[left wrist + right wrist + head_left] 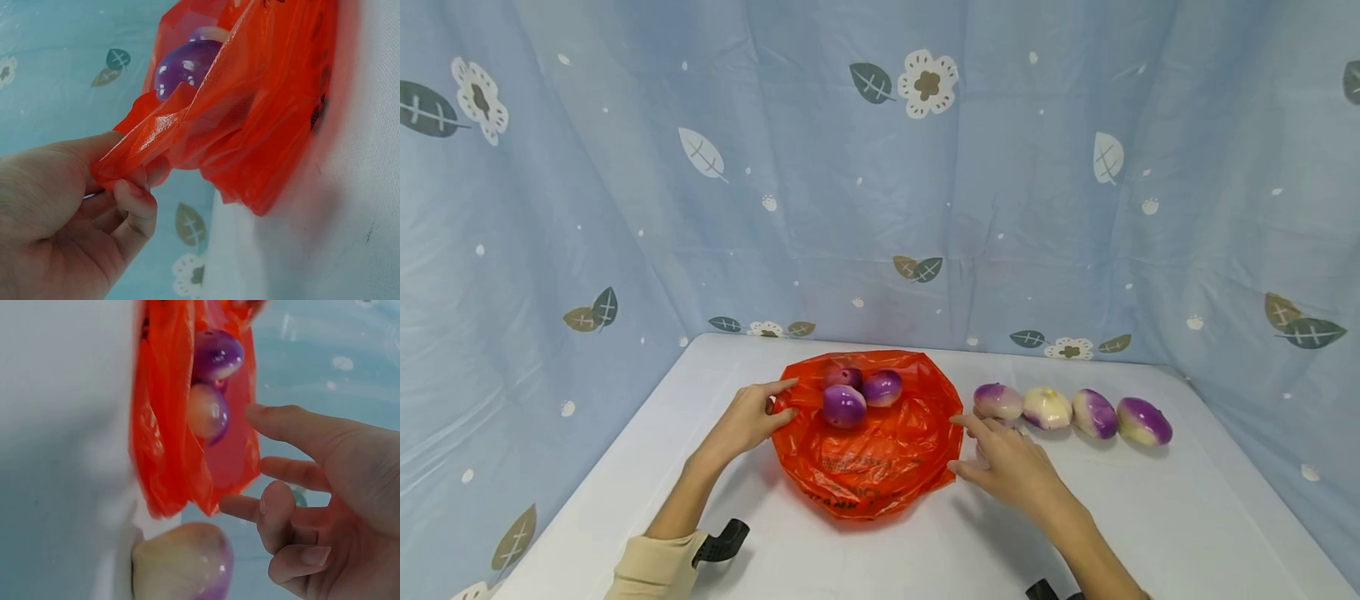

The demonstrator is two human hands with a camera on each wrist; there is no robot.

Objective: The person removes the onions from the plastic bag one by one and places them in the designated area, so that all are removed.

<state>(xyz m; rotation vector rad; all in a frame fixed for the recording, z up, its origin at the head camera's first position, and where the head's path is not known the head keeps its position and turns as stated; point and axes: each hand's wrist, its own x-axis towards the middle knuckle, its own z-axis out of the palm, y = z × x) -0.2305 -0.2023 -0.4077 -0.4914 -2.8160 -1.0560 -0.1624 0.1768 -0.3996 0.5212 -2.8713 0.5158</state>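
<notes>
A red plastic bag [880, 450] lies spread with its mouth facing up. Inside it sit three shiny purple turnips, with one purple turnip [845, 407] in front and another turnip [882, 388] beside it. My left hand [748, 421] pinches the bag's left rim between thumb and fingers; in the left wrist view the film of the bag [250, 125] is drawn toward that hand [69, 212]. At the bag's right edge is my right hand [1011, 462], fingers apart and holding nothing. In the right wrist view its fingertips [265, 415] are close to the rim; contact is hard to tell.
To the right of the bag, a row of purple-and-cream turnips [1048, 408] stands on the white table [1187, 508]. The nearest turnip [997, 402] is just behind my right hand. A blue patterned curtain [820, 208] hangs behind the table.
</notes>
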